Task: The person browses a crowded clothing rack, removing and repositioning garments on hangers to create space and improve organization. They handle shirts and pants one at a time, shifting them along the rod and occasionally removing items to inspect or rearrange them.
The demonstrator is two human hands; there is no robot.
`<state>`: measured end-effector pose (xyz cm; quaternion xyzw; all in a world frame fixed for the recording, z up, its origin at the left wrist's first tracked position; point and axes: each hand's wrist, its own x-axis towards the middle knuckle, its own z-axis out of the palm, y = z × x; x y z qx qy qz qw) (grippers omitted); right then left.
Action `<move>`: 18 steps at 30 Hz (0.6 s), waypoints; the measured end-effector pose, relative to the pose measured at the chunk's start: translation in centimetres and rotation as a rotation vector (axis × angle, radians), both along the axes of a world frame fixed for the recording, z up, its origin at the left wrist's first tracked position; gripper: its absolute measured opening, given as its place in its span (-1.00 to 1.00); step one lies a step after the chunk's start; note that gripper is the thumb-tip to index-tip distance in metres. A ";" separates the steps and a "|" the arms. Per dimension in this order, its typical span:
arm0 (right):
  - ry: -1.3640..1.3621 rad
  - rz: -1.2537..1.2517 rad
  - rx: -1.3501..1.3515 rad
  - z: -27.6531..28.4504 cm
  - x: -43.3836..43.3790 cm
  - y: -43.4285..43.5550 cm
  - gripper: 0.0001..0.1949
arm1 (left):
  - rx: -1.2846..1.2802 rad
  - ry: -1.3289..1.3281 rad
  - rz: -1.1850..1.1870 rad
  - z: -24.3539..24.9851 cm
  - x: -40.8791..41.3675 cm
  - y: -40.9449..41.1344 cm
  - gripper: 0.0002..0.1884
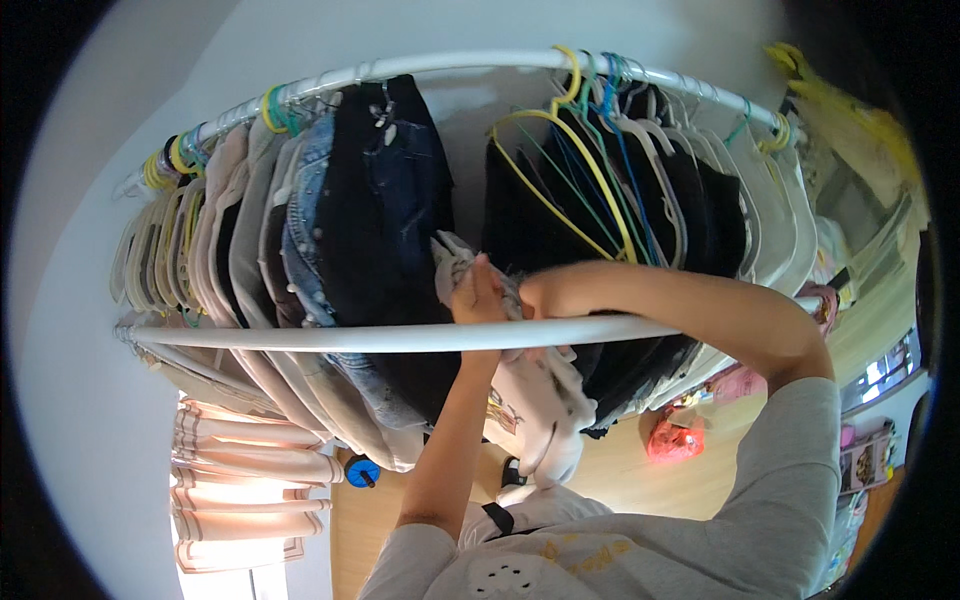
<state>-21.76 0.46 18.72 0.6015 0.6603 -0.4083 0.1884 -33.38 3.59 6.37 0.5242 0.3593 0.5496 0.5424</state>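
A pale printed garment (536, 420) hangs down from my hands, bunched at its top and partly behind the white front rail (405, 337). My left hand (478, 296) grips the bunched cloth just above that rail. Close to its right, my right hand (551, 296) is bent inward and also holds the cloth; its fingers are partly hidden. Dark trousers (394, 195) hang to the left of my hands. On the right, a yellow hanger (592, 161) hangs from the upper rail (465, 60), in front of black clothes (525, 195).
Light-coloured garments and a denim piece (309, 217) crowd the left of the rack. More hangers and white clothes (780, 202) fill the right end. A red plastic bag (675, 439) and a blue ab wheel (362, 472) are on the floor. A striped curtain (240, 480) hangs lower left.
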 end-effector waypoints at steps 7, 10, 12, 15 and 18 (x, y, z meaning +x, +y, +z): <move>0.200 -0.256 1.006 3.2 -1.9 -19.5 -0.67 | -0.146 -0.198 0.048 -5.2 -4.2 -9.5 -0.60; 0.047 -0.401 0.929 -7.7 -7.1 -26.7 -0.28 | -0.091 -0.051 -0.081 -4.3 -4.2 -15.9 -0.57; -0.049 -0.553 0.896 -15.7 -10.1 -28.6 0.01 | -0.206 0.011 -0.084 -3.2 -4.8 -20.4 -0.57; 0.272 -0.836 0.854 -19.0 -11.7 -32.9 -0.28 | -0.143 -0.036 -0.306 -2.9 -6.2 -26.2 -0.62; 0.445 -0.855 0.933 -16.6 -10.9 -38.3 -0.48 | -0.104 0.078 -0.490 -2.4 -6.2 -30.8 -0.68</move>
